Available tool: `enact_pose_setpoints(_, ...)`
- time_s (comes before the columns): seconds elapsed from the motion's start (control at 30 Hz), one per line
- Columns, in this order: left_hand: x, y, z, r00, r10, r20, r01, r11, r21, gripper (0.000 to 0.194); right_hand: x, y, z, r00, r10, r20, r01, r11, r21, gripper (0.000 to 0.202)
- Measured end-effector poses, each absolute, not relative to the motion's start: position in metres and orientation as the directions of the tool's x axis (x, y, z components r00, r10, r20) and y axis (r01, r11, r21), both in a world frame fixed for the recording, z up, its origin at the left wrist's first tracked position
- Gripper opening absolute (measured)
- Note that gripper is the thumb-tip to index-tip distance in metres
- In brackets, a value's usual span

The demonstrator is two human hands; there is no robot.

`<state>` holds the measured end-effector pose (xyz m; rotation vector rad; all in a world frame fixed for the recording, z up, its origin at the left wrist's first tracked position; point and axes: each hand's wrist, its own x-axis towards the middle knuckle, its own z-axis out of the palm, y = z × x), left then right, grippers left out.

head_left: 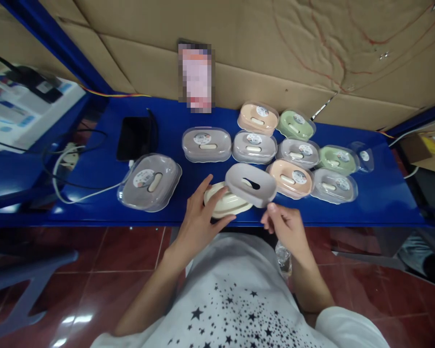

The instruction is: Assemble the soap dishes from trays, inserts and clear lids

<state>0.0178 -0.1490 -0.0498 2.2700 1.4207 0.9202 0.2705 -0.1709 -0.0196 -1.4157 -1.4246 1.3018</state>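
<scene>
At the table's front edge, my left hand (199,215) has its thumb and fingers around a cream oval soap dish base (223,205). Pinched by its near right edge, a grey soap dish tray (239,182) with a slot in its middle is in my right hand (284,224). The tray is tilted and overlaps the right part of the cream base, hiding some of it. Close by on the right stands a peach soap dish (281,186) under a clear lid. A larger grey lidded dish (150,186) lies to the left of my left hand.
Several lidded soap dishes, among them a green one (293,126), stand in rows at the back and right of the blue table (380,198). A loose clear lid (364,157) lies at the far right. At left are a black phone (134,138) and a white cable (90,195).
</scene>
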Motion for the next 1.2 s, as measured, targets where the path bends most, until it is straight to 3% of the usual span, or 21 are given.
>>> enact_pose_setpoints(0.1, 0.019, -0.149, -0.048, 0.305, 0.886, 0.349, 0.684, -0.459, 0.568, 0.072, 0.281, -0.169, -0.011, 0.059, 0.969, 0.241, 0.557, 0.168, -0.813, 0.045)
enact_pose_setpoints(0.17, 0.018, -0.149, -0.049, 0.316, 0.893, 0.321, 0.659, -0.450, 0.602, 0.076, 0.278, -0.162, -0.010, -0.014, 0.901, 0.433, 0.710, 0.314, -0.630, 0.022)
enact_pose_setpoints(0.2, 0.016, -0.150, -0.050, 0.317, 0.897, 0.308, 0.640, -0.442, 0.629, 0.080, 0.275, -0.158, -0.011, -0.111, 0.882, 0.459, 0.754, 0.375, -0.539, 0.022)
enact_pose_setpoints(0.3, 0.010, -0.149, -0.051, 0.307, 0.902, 0.303, 0.574, -0.429, 0.698, 0.094, 0.263, -0.150, -0.015, -0.422, 0.838, 0.347, 0.748, 0.538, -0.389, 0.050)
enact_pose_setpoints(0.43, 0.002, -0.146, -0.049, 0.334, 0.894, 0.298, 0.534, -0.440, 0.722, 0.106, 0.253, -0.151, -0.015, -0.619, 0.742, 0.256, 0.622, 0.663, -0.418, 0.058)
enact_pose_setpoints(0.67, -0.007, -0.140, -0.046, 0.454, 0.832, 0.317, 0.635, -0.552, 0.541, 0.077, 0.258, -0.153, -0.009, -0.679, 0.697, 0.233, 0.565, 0.698, -0.440, 0.057)
enact_pose_setpoints(0.8, -0.010, -0.139, -0.051, 0.496, 0.793, 0.353, 0.593, -0.606, 0.530, 0.070, 0.261, -0.148, -0.014, -0.714, 0.663, 0.225, 0.533, 0.723, -0.440, 0.063)
enact_pose_setpoints(0.97, -0.013, -0.137, -0.050, 0.523, 0.790, 0.320, 0.550, -0.599, 0.582, 0.081, 0.253, -0.145, -0.021, -0.713, 0.656, 0.248, 0.508, 0.726, -0.463, 0.049)
enact_pose_setpoints(1.07, -0.013, -0.137, -0.047, 0.508, 0.809, 0.294, 0.577, -0.574, 0.582, 0.069, 0.281, -0.142, -0.008, -0.595, 0.707, 0.382, 0.545, 0.704, -0.455, 0.048)
enact_pose_setpoints(1.13, -0.012, -0.137, -0.046, 0.496, 0.813, 0.306, 0.587, -0.573, 0.571, 0.062, 0.329, -0.134, 0.006, -0.306, 0.783, 0.541, 0.697, 0.572, -0.433, 0.042)
enact_pose_setpoints(1.2, -0.011, -0.137, -0.046, 0.489, 0.812, 0.320, 0.589, -0.578, 0.565, 0.059, 0.396, -0.118, 0.019, 0.047, 0.759, 0.650, 0.875, 0.282, -0.393, 0.036)
